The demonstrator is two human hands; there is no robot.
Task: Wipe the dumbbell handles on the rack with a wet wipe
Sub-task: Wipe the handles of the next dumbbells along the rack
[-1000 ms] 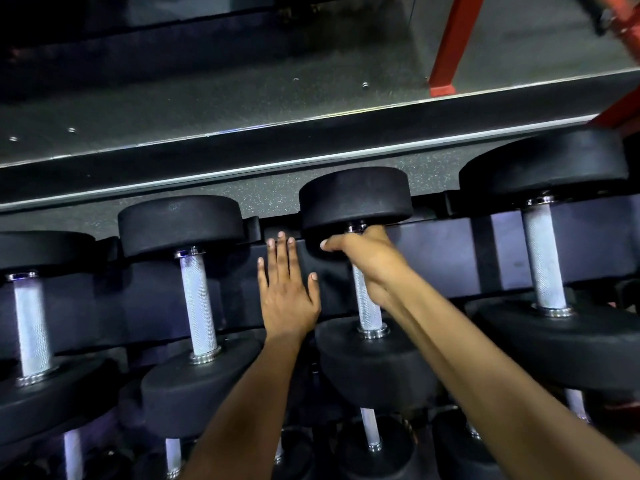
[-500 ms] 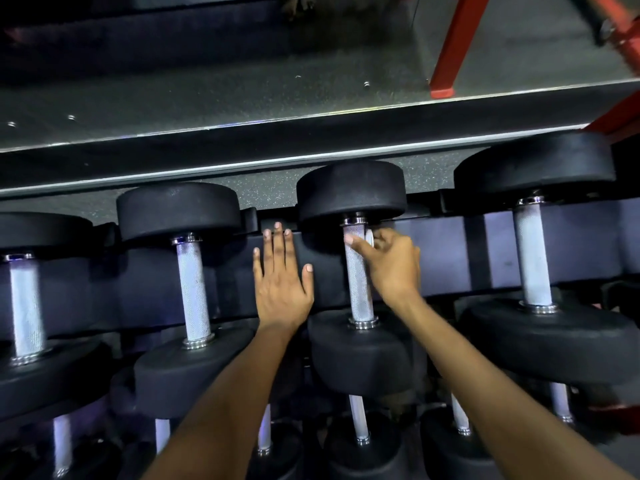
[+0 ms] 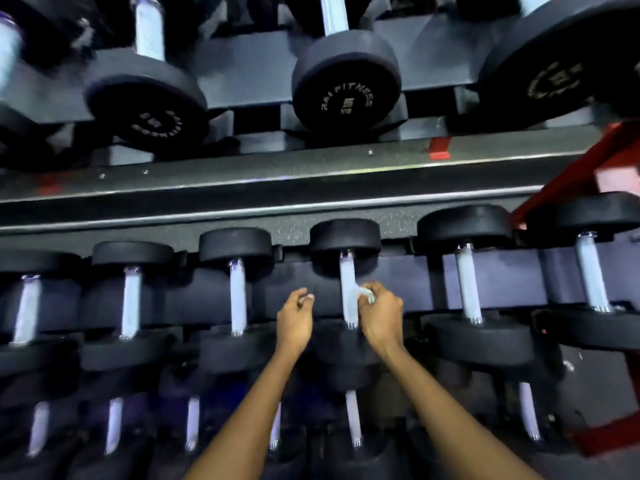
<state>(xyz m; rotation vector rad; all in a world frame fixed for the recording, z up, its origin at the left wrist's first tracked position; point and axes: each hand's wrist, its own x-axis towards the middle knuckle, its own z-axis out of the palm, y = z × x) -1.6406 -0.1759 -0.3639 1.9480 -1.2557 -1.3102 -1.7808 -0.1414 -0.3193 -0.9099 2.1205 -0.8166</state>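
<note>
Blur smeared the knurled steel handle [image 3: 347,289]. My right hand [image 3: 381,315] pinched a crumpled pale wipe [image 3: 364,293] against it; my left hand [image 3: 294,318] hung loosely curled, holding nothing.

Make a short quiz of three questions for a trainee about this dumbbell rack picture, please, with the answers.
1. True or false: the right hand holds a wet wipe against a dumbbell handle.
2. What does the left hand grip? A) a handle B) the wipe C) nothing visible
3. Fill in: the number printed on the dumbbell end on the upper shelf is ___.

Key: 1. True. 2. C: its fingers are loosely curled beside the handle, apart from it. 3. 5.
</note>
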